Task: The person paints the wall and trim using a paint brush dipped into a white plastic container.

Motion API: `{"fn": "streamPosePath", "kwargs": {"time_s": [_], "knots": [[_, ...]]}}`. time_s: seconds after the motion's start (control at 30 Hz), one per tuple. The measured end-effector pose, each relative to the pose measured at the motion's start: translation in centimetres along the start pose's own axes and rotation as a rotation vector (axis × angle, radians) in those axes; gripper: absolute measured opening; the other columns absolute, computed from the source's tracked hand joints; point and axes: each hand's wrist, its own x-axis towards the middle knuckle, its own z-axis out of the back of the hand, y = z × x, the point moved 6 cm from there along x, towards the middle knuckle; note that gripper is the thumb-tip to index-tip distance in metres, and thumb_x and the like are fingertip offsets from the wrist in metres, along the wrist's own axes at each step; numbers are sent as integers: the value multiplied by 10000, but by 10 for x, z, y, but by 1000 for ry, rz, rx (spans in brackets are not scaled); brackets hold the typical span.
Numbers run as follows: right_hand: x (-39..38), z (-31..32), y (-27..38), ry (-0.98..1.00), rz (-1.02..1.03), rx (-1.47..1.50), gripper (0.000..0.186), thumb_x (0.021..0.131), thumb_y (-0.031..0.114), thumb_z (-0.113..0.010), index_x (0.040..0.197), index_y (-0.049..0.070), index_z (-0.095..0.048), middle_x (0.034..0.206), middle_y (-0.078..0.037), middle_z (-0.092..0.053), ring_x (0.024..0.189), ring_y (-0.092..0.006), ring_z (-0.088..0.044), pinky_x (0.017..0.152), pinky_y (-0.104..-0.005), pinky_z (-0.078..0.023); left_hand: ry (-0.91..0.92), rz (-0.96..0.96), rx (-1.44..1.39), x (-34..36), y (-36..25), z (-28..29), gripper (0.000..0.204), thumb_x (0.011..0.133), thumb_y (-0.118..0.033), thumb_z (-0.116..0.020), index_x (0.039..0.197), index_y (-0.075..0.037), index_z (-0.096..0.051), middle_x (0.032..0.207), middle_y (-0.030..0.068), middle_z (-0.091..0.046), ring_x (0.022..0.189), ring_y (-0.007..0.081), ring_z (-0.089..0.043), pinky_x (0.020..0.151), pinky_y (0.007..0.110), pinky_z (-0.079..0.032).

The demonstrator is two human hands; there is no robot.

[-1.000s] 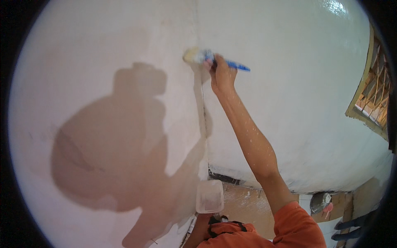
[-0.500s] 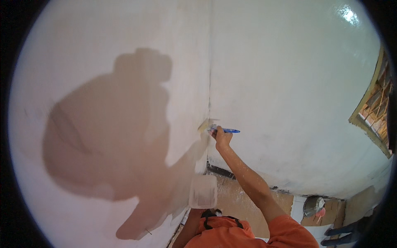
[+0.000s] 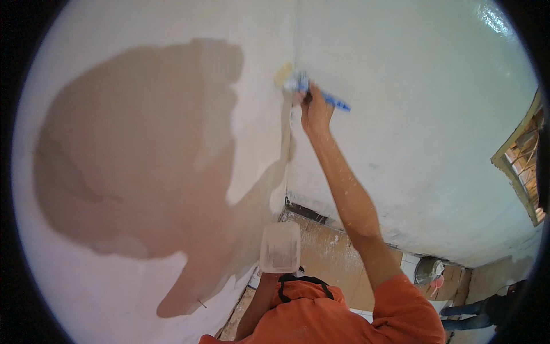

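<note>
Head view: right hand (image 3: pixel 317 109) grips a paintbrush (image 3: pixel 296 81) at the corner (image 3: pixel 294 34); I'd stroke lightly. Below it, tub (image 3: pixel 280 246) hides left hand; grip unclear.

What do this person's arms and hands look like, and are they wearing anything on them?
The right hand is bare and ungloved. The right forearm is bare too, flecked with pale spots, below a short orange sleeve. The left forearm is also bare; the left hand is hidden.
</note>
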Motion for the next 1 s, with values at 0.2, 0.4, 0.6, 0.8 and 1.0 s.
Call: {"fn": "streamPosePath", "kwargs": {"time_s": [0.2, 0.4, 0.6, 0.8, 1.0], "knots": [[-98, 222, -118, -466, -235, -364, 124, 855, 1, -577, 973, -25, -547, 871, -97, -605, 713, -188, -611, 609, -318, -567, -27, 26, -76, -2, -5, -3, 612, 976, -476, -439, 1450, -98, -355, 1355, 147, -498, 1191, 303, -531, 906, 464, -511], [-66, 178, -106, -268, -94, -231, 127, 887, 20, -573, 1008, -11, -550, 901, -76, -601, 732, -175, -598, 622, -299, -547, -68, 36, -132, -8, -7, 3, 616, 974, -482, -438, 1448, -96, -359, 1351, 149, -500, 1188, 305, -532, 900, 466, -513], [-23, 99, -43, -206, -148, 214, 52, 918, -14, -544, 905, -29, -592, 847, -56, -584, 724, -157, -573, 638, -266, -504, -105, 46, -181, -15, -7, 6, 620, 972, -488, -438, 1445, -95, -363, 1347, 151, -503, 1184, 308, -534, 894, 467, -515], [-88, 228, -139, -418, -216, -128, 61, 898, 13, -560, 954, 3, -536, 832, -63, -576, 710, -159, -581, 638, -301, -550, -119, 68, -191, -17, -12, 4, 624, 970, -495, -437, 1443, -93, -367, 1343, 154, -506, 1181, 310, -535, 887, 469, -517], [-92, 223, -135, -457, -214, -423, 143, 873, 27, -596, 998, -12, -539, 819, -78, -588, 662, -164, -587, 578, -325, -565, -132, 76, -216, -19, -12, 7, 629, 968, -501, -437, 1441, -92, -370, 1340, 156, -509, 1178, 313, -536, 881, 470, -519]]}}
